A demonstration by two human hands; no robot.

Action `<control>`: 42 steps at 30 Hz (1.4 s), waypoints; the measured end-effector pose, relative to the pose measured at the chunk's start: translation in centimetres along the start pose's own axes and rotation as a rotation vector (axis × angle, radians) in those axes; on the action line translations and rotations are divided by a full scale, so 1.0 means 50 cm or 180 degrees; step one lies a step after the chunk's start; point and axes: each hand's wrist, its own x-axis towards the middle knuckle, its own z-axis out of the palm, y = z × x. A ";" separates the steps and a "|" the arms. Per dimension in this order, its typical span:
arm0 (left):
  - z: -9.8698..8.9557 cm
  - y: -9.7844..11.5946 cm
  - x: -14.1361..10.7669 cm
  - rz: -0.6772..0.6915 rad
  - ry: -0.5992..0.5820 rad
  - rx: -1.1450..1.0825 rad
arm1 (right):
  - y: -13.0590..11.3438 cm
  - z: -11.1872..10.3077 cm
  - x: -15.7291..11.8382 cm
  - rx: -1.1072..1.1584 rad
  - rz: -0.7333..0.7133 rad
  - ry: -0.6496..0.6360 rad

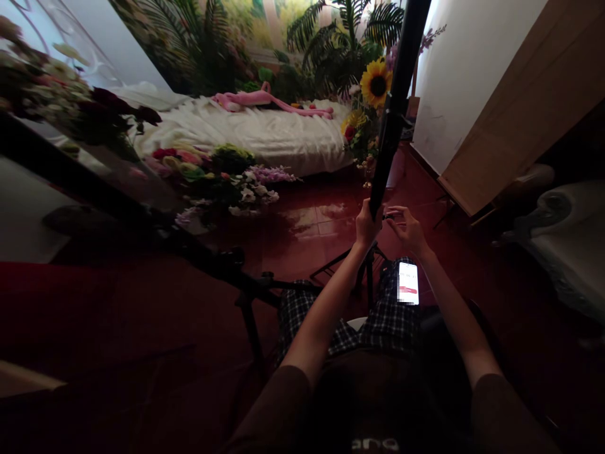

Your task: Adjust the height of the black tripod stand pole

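1. Low daybed ahead of me: white cloth over it, draped down the front, wrinkled. Pink plush toy lies stretched across the back part. Small items by its legs, too small to ID.
2. Floor: dark red tile, glossy, light patch reflecting near the daybed. Black tripod stand has its legs spread on it, just ahead of my knees.
3. My right thigh, plaid fabric: smartphone lies on it, screen up, lit.

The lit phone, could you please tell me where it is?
In the head view, the phone lies on the person's right thigh, below the right hand.
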 end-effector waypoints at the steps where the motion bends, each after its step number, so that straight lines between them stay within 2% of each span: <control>1: 0.000 0.000 0.000 -0.0006 -0.0003 0.0002 | 0.003 0.004 0.003 0.0009 0.0048 0.0050; 5: 0.000 0.003 0.000 -0.0012 0.0018 0.0028 | 0.019 0.021 0.023 0.0171 0.0259 0.0207; 8: -0.001 0.006 -0.001 -0.0051 0.0027 0.0047 | 0.028 0.033 0.046 0.0575 0.0738 0.0181; 10: -0.002 0.006 -0.002 -0.0069 0.0013 0.0037 | 0.030 0.034 0.060 0.0924 0.1223 -0.0020; 13: -0.003 0.005 -0.002 -0.0053 -0.0009 0.0015 | 0.030 0.025 0.075 0.1436 0.1973 -0.0628; 15: -0.002 0.005 -0.002 -0.0060 0.0002 0.0014 | 0.030 0.015 0.079 0.1685 0.2303 -0.0827; 18: -0.002 0.007 -0.001 -0.0107 0.0023 -0.0010 | 0.036 0.005 0.077 0.2161 0.2559 -0.0652; 22: -0.007 0.012 -0.002 -0.0138 -0.0051 -0.0065 | 0.052 0.006 0.070 0.3314 0.2959 -0.0598; 26: -0.013 0.022 -0.003 -0.0088 -0.0052 -0.0118 | 0.057 0.019 0.064 0.4074 0.3118 -0.0730; 31: -0.008 0.026 -0.013 -0.0095 0.0080 -0.0331 | 0.024 0.039 0.033 0.3771 0.2820 -0.0143; 34: -0.018 -0.007 -0.068 -0.0420 0.0071 -0.0555 | 0.006 0.050 -0.014 0.3421 0.2524 -0.0169; 36: -0.042 -0.048 -0.136 -0.0811 -0.0025 -0.0642 | 0.007 0.061 -0.054 0.3100 0.2329 -0.0289; 40: -0.137 -0.142 -0.301 -0.1788 -0.0162 -0.0224 | 0.034 0.100 -0.130 0.2528 0.2433 -0.0617; 42: -0.202 -0.171 -0.350 -0.2093 -0.0055 -0.0058 | 0.049 0.123 -0.157 0.2355 0.2525 -0.0768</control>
